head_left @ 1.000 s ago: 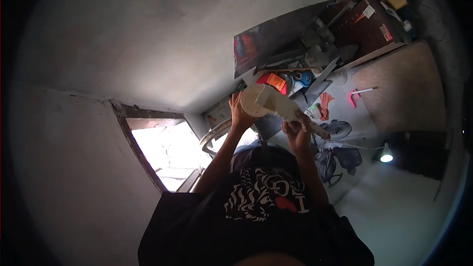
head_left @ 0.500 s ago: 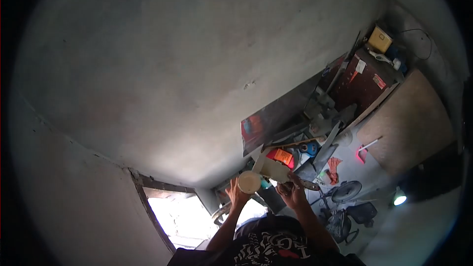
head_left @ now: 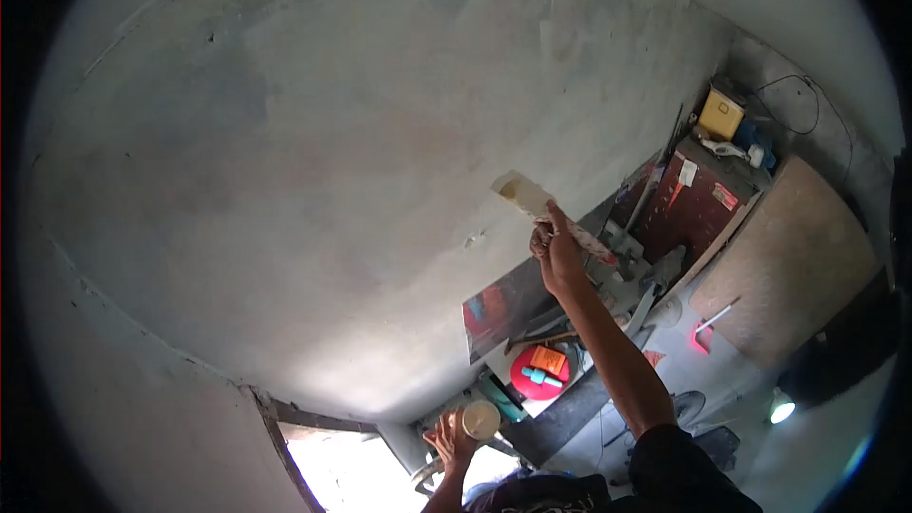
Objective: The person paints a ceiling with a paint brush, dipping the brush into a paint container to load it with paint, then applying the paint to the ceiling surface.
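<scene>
My right hand is raised in front of the wall, closed around the handle of a wide flat paintbrush. The brush's pale end points up and left, overlapping the wall in this view, and its stained handle sticks out behind my fingers. Lower down, my left hand grips a round tub from its left side, fingers spread along it. The top of the tub looks cream-coloured. The wall is grey-white and patchy, with a small chipped spot near the brush.
Below the wall, a red round stool top carries an orange packet and a teal bottle. To the right stand a dark red cabinet and a curved brown board. A pink dustpan and a lit lamp are lower right. A bright doorway opens lower left.
My right hand has lifted the paintbrush up and away from the tub toward the wall. In view, my left hand and the tub sit lower, and the camera has tilted upward.
</scene>
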Demonstrator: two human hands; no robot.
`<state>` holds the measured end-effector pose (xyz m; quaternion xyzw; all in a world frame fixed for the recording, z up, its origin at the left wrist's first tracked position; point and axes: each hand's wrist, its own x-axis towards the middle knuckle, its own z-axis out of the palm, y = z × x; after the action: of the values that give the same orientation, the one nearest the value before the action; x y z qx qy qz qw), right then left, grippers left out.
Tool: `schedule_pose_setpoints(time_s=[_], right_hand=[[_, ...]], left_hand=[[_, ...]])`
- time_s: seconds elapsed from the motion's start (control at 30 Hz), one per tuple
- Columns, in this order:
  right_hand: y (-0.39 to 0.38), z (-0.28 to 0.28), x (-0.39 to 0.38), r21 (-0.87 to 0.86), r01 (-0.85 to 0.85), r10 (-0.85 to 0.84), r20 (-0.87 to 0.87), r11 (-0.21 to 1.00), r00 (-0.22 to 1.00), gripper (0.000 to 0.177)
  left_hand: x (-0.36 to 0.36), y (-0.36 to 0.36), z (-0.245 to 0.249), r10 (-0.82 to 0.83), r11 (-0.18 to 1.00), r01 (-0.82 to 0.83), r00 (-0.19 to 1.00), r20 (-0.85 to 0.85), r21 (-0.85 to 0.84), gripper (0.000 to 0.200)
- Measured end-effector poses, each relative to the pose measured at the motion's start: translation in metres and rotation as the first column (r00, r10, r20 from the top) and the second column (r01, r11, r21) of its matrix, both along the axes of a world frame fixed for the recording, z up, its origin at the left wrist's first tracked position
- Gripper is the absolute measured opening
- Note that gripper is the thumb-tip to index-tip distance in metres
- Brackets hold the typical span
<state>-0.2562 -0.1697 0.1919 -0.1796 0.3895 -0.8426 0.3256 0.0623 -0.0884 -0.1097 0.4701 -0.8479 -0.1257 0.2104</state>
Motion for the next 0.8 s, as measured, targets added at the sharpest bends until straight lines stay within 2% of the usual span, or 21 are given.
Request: schedule_pose_setpoints(time_s=[0.03, 0.07, 0.1, 0.13, 0.23, 0.3, 0.43, 0.47, 0.5, 0.57, 0.6, 0.67, 0.73, 0.8], right_hand=[[-0.01, 0.002, -0.001, -0.015, -0.001, 0.0, -0.01, 1.0, 1.0, 0.026], [-0.019, 0.004, -0.001, 0.081, 0.037, -0.037, -0.008, 0.996, 0.999, 0.027], [-0.028, 0.006, -0.003, 0.176, 0.077, -0.077, -0.006, 0.981, 0.997, 0.027], [-0.037, 0.007, -0.007, 0.208, 0.059, -0.061, 0.002, 0.976, 0.998, 0.029], [-0.066, 0.033, -0.017, 0.219, 0.053, -0.051, -0.014, 0.974, 0.999, 0.028], [-0.088, 0.071, -0.017, 0.112, 0.128, -0.122, -0.065, 0.985, 0.99, 0.027], [-0.101, 0.172, -0.011, -0.135, 0.079, -0.1, -0.159, 0.988, 0.982, 0.026], [-0.1, 0.195, -0.011, -0.229, 0.056, -0.099, -0.178, 0.972, 0.979, 0.024], [-0.099, 0.211, -0.012, -0.318, 0.032, -0.098, -0.197, 0.948, 0.976, 0.023], [-0.102, 0.225, -0.018, -0.376, 0.001, -0.09, -0.218, 0.926, 0.972, 0.022], [-0.104, 0.225, -0.022, -0.433, -0.031, -0.082, -0.239, 0.901, 0.967, 0.021], [-0.115, 0.194, -0.028, -0.435, -0.049, -0.049, -0.211, 0.899, 0.976, 0.021], [-0.132, 0.137, -0.04, -0.431, -0.12, 0.032, -0.206, 0.895, 0.978, 0.023], [-0.141, 0.071, -0.043, -0.384, -0.066, 0.025, -0.111, 0.921, 0.994, 0.026]], left_hand=[[-0.001, 0.0, 0.0, -0.005, 1.0, 0.005, 1.0, 0.011, 0.01, 0.066], [-0.002, -0.001, -0.001, 0.008, 1.0, -0.008, 0.999, -0.039, 0.005, 0.065], [-0.004, -0.003, 0.004, 0.028, 0.995, -0.025, 0.999, -0.03, 0.092, 0.064], [-0.004, -0.004, 0.003, 0.035, 0.993, -0.03, 0.998, -0.046, 0.111, 0.063], [-0.005, -0.003, -0.006, 0.052, 0.994, -0.048, 0.998, -0.031, 0.097, 0.062], [-0.004, -0.004, -0.012, 0.059, 0.997, -0.058, 0.998, -0.005, 0.055, 0.062], [-0.007, -0.005, -0.01, 0.06, 0.994, -0.059, 0.998, -0.008, 0.094, 0.061], [-0.006, -0.005, -0.011, 0.061, 0.986, -0.061, 0.998, 0.002, 0.154, 0.062], [-0.005, -0.004, -0.012, 0.061, 0.975, -0.063, 0.998, 0.012, 0.215, 0.063], [-0.008, -0.006, -0.012, 0.046, 0.973, -0.045, 0.999, 0.002, 0.227, 0.065], [-0.009, -0.007, -0.008, 0.038, 0.97, -0.046, 0.999, 0.038, 0.24, 0.064], [-0.006, -0.006, -0.007, 0.023, 0.965, -0.047, 0.995, 0.093, 0.26, 0.063], [-0.008, -0.007, -0.012, 0.016, 0.967, -0.035, 0.997, 0.079, 0.252, 0.061], [-0.011, -0.008, -0.014, 0.012, 0.964, -0.038, 0.995, 0.1, 0.263, 0.06]])
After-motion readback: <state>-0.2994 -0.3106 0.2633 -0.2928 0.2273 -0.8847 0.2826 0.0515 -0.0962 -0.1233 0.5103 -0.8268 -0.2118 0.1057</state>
